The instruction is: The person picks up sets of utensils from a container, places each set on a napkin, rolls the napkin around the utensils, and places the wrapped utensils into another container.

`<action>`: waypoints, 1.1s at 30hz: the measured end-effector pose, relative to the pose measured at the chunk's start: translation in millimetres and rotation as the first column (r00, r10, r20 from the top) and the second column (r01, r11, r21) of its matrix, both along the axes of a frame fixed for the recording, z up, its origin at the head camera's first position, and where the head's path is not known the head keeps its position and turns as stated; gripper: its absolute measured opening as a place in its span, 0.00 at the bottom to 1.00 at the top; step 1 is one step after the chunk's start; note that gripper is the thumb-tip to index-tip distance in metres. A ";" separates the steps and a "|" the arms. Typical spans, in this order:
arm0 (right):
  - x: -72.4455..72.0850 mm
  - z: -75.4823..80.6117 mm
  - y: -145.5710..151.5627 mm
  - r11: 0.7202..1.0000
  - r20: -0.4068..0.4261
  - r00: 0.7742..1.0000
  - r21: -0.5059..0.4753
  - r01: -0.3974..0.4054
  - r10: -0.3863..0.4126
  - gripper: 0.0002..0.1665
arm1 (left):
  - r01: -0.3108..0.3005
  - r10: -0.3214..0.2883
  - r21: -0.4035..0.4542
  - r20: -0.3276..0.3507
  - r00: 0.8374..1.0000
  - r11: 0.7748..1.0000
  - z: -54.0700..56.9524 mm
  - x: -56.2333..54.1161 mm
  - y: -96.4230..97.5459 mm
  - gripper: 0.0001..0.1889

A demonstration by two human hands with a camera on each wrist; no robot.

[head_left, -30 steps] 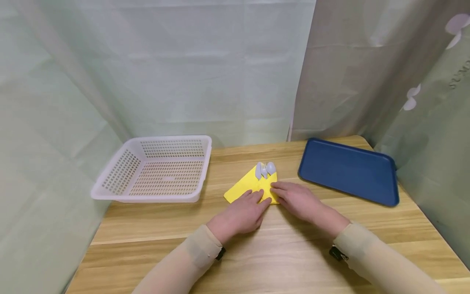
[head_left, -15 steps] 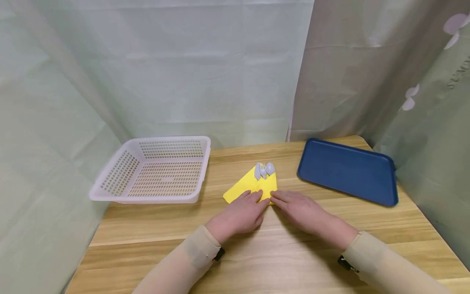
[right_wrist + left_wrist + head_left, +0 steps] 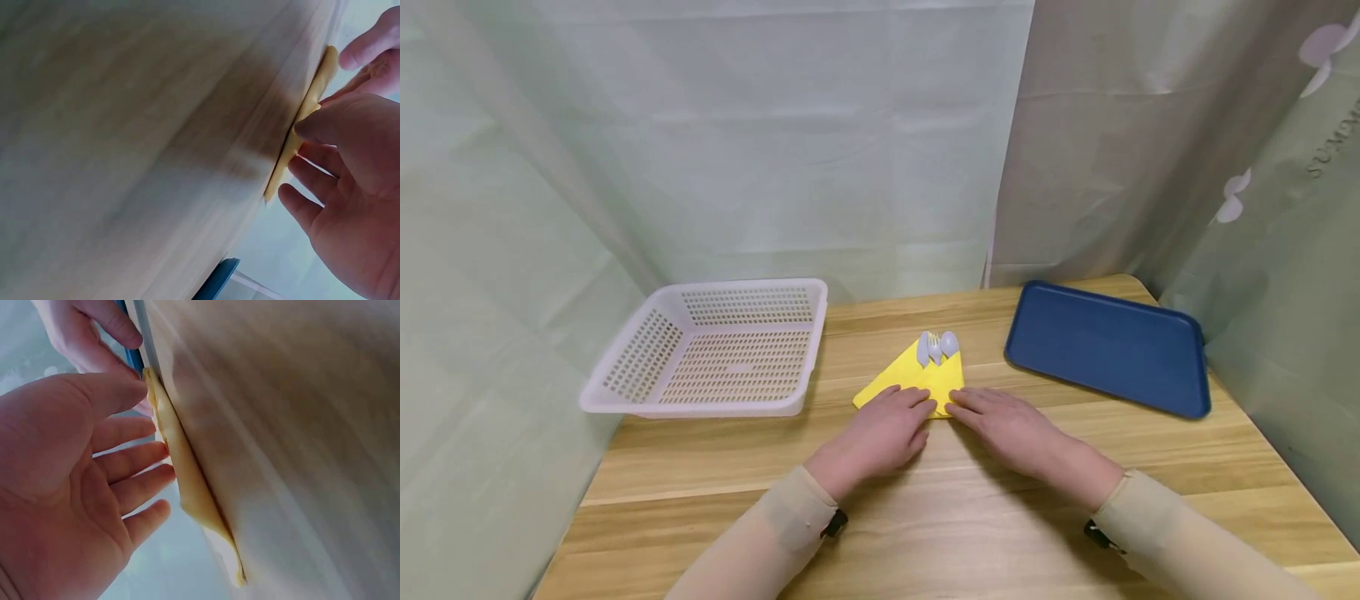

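A folded yellow napkin [image 3: 889, 379] lies flat on the wooden table. From its upper end stick out the heads of a grey knife [image 3: 922, 349], a fork [image 3: 935, 350] and a spoon [image 3: 950, 343]; their lower parts are hidden in the folds. My left hand [image 3: 883, 429] rests its fingertips on the napkin's near left part, fingers nearly straight. Opposite it, my right hand [image 3: 1011, 429] touches the near right edge with extended fingers. Both wrist views show loosely spread fingers against the yellow cloth [image 3: 187, 469], pinching nothing.
To the left stands a white perforated plastic basket [image 3: 811, 367], with nothing seen inside. A blue rectangular tray [image 3: 1108, 350] lies at the right. Pale curtains [image 3: 775, 150] hang behind the table [image 3: 970, 533] and at both sides.
My right hand has slid down the napkin's right side toward its near edge. The left hand has drawn slightly back and left, its thumb closer to the fingers. The cutlery stays in the napkin.
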State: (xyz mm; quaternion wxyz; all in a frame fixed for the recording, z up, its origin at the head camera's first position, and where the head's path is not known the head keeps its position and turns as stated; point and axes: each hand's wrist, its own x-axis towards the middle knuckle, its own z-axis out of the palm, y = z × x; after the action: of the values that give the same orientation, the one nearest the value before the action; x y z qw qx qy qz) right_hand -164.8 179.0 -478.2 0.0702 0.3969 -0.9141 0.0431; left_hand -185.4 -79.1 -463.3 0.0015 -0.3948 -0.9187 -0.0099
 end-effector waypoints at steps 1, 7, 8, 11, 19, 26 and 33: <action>0.1 0.1 -0.4 1.000 -0.003 1.000 0.002 0.001 -0.001 0.27 | -0.013 0.013 0.014 -0.009 1.000 1.000 -0.6 -1.0 -2.2 0.25; -0.5 0.8 -2.9 1.000 -0.025 1.000 0.012 0.000 0.000 0.26 | -0.091 0.094 0.087 -0.040 0.995 0.992 -0.9 -6.4 -16.0 0.25; -0.7 1.0 -3.3 1.000 -0.027 1.000 0.011 -0.002 0.002 0.26 | -0.107 0.111 0.095 -0.038 0.993 0.990 -0.5 -7.3 -17.9 0.25; -1.4 1.6 -4.2 1.000 -0.026 1.000 0.009 -0.006 0.006 0.27 | -0.179 0.183 0.127 -0.020 0.983 0.976 1.1 -9.7 -23.2 0.25; -2.1 3.8 -5.5 1.000 -0.003 1.000 0.022 -0.006 0.006 0.29 | -0.372 0.376 0.133 -0.005 0.927 0.919 -0.8 -16.3 -34.6 0.26; -2.8 3.7 -5.4 1.000 -0.009 1.000 0.026 -0.014 0.014 0.29 | -0.446 0.446 0.090 0.015 0.895 0.891 -5.7 -18.8 -38.7 0.29; -6.6 6.2 -8.7 0.998 -0.001 1.000 0.047 -0.029 0.029 0.29 | -0.500 0.494 0.089 0.086 0.865 0.861 -5.8 -22.4 -41.2 0.32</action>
State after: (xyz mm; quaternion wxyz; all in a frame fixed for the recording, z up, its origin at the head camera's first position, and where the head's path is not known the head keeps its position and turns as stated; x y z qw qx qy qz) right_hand -171.5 170.2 -471.9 0.0608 0.4117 -0.9090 0.0222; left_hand -207.8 -120.3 -469.1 -0.0020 -0.1434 -0.9871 -0.0708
